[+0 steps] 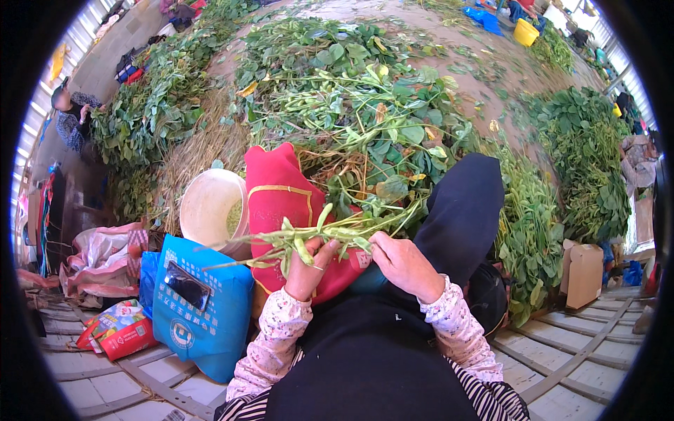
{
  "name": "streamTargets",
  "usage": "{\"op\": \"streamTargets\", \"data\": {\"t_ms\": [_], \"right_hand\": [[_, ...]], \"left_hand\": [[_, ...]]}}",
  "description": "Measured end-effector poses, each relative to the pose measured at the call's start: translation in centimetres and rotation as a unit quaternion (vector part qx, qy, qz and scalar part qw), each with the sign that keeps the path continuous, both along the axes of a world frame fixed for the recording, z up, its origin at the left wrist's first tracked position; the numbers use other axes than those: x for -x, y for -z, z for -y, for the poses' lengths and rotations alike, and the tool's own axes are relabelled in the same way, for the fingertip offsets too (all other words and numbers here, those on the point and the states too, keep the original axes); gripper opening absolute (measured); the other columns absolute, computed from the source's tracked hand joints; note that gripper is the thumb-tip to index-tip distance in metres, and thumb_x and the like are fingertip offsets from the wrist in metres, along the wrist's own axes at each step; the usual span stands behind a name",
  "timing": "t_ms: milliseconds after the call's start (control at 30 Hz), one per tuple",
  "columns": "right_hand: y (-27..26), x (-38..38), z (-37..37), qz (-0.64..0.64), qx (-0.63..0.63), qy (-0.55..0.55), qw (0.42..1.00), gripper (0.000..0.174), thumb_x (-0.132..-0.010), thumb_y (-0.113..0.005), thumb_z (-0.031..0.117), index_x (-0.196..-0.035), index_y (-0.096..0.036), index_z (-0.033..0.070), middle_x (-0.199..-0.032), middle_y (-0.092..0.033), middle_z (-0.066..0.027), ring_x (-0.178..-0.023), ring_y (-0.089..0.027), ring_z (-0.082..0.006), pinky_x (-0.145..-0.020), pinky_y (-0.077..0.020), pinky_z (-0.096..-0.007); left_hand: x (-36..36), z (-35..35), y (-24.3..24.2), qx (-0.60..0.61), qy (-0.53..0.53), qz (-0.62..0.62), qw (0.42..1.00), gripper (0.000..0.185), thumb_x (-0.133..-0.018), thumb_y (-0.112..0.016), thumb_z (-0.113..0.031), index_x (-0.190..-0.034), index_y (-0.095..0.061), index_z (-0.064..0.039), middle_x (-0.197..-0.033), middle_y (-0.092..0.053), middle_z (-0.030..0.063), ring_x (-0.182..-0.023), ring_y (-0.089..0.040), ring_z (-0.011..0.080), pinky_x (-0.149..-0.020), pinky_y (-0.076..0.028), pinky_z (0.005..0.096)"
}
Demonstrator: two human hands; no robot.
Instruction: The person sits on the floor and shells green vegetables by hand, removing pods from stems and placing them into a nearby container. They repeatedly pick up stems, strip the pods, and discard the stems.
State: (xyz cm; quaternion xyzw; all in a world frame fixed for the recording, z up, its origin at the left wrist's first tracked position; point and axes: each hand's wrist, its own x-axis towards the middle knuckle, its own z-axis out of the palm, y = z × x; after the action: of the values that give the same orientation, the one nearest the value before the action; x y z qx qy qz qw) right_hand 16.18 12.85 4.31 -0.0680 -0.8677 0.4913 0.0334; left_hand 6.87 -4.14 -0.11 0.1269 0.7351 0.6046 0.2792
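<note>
My left hand (306, 271) is closed around a cut soybean stalk (337, 230) bearing green pods, held crosswise above my lap. Close by on the right, my right hand (408, 266) pinches the same stalk near a pod, thumb against forefinger; its fingertips are partly hidden. Beneath the stalk, a red cloth (284, 202) with yellow trim covers my left leg. A whitish plastic bucket (213, 205) stands left of that leg, tilted in view, with some green matter inside. Before my knees lies a large heap of leafy soybean plants (363, 110).
To the left are a blue bag (210, 326) with a phone (188, 286) on it and a red packet (126, 329). More plants (579, 158) lie right, beside a cardboard box (582, 273). A person (73, 116) sits far left; a yellow bucket (525, 32) stands far back.
</note>
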Motion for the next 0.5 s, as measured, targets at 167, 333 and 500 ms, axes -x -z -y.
{"op": "streamTargets", "data": {"t_ms": [167, 333, 500], "right_hand": [[-1.4, 1.0, -0.3, -0.052, -0.007, 0.090, 0.995, 0.015, -0.091, -0.047, 0.017, -0.091, -0.050, 0.003, -0.067, -0.059, -0.0184, -0.063, -0.060, -0.0358, -0.057, -0.0459, -0.0446], [0.0, 4.1, 1.3, -0.007, -0.043, 0.066, 0.997, 0.027, -0.090, -0.051, 0.027, -0.094, -0.057, 0.001, -0.069, -0.061, -0.0186, -0.064, -0.061, -0.0346, -0.059, -0.0474, -0.0418], [1.8, 5.7, 2.9, 0.076, -0.127, -0.067, 0.987, 0.032, -0.085, -0.057, 0.031, -0.082, -0.055, -0.001, -0.067, -0.061, -0.0207, -0.065, -0.061, -0.0385, -0.061, -0.0486, -0.0473]], "left_hand": [[-0.4, 3.0, 2.6, 0.078, 0.118, -0.163, 0.976, 0.018, -0.083, -0.058, -0.004, -0.100, -0.064, 0.001, -0.084, -0.061, 0.0092, -0.070, -0.055, 0.0136, -0.063, -0.045, 0.0270], [-1.3, 3.5, 3.5, 0.055, 0.094, -0.110, 0.988, 0.026, -0.085, -0.056, -0.004, -0.110, -0.060, 0.000, -0.088, -0.059, 0.0073, -0.070, -0.052, 0.0123, -0.062, -0.044, 0.0259], [-1.4, 3.4, 2.6, 0.043, 0.069, 0.031, 0.996, 0.024, -0.089, -0.054, -0.006, -0.112, -0.057, -0.001, -0.069, -0.050, -0.0017, -0.054, -0.041, 0.0056, -0.047, -0.035, 0.0214]]}}
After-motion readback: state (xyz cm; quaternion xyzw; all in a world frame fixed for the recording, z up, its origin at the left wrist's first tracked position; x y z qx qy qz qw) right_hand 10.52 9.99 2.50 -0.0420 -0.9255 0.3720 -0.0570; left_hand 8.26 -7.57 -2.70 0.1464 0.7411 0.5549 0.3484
